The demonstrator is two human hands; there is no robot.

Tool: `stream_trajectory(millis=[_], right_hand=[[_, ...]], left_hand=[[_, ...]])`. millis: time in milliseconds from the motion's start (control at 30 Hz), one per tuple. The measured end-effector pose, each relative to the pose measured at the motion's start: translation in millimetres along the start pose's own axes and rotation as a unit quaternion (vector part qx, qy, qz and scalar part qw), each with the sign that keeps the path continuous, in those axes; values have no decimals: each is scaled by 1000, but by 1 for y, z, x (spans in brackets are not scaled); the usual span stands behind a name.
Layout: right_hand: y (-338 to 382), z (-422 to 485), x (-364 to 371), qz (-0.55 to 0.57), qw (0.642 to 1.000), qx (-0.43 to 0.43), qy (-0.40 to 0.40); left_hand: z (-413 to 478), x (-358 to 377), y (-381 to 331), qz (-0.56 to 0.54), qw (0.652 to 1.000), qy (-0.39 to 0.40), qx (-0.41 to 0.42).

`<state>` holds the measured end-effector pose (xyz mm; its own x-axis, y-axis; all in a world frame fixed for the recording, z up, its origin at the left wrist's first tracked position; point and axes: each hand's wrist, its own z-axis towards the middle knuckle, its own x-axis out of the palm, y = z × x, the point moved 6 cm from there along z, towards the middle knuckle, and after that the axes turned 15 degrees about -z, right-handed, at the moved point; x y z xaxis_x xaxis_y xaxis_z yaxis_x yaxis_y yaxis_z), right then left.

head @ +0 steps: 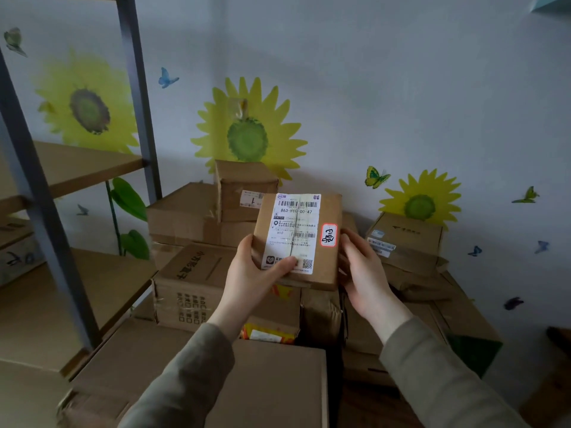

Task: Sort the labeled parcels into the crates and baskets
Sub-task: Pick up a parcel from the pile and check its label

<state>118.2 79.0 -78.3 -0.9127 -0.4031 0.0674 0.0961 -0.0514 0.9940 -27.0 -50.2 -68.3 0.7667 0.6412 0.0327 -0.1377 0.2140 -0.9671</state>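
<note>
A small brown cardboard parcel point(327, 267) is held up at the centre of the frame, nearly upright, with its broad face towards the camera. A white shipping label point(292, 233) with barcodes (the printed code reads 863-H10-00-47) covers the left part of that face, and a red-bordered sticker point(329, 235) with handwriting sits just to its right. The left hand point(247, 273) grips the lower left corner, thumb across the label, and the right hand point(361, 267) holds the right edge.
</note>
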Motion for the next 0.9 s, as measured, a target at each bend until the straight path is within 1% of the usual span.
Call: stream_trajectory(millis=[133,233,367,500,700,833,900], right_hand=[[-19,-16,-7,9,999,44,17],[-34,-35,-25,-4,998,63,3],[-51,-62,-65,-23,994,94,-57],[-63,-94,-119,-4,984,123,-131],[-76,-152,-207,6,968,133,-214],[-87,-199,-277,20,945,157,-285],[-92,-226,-316,26,936,171,-307]], left_hand=[[-2,0,15,-43,999,16,-27],[-9,16,28,-86,994,41,-53],[-27,54,47,-103,987,89,-87],[-53,104,61,-110,978,139,-113],[-105,191,71,-75,960,234,-132],[-153,259,72,-47,942,303,-135],[-185,295,76,-52,928,331,-160]])
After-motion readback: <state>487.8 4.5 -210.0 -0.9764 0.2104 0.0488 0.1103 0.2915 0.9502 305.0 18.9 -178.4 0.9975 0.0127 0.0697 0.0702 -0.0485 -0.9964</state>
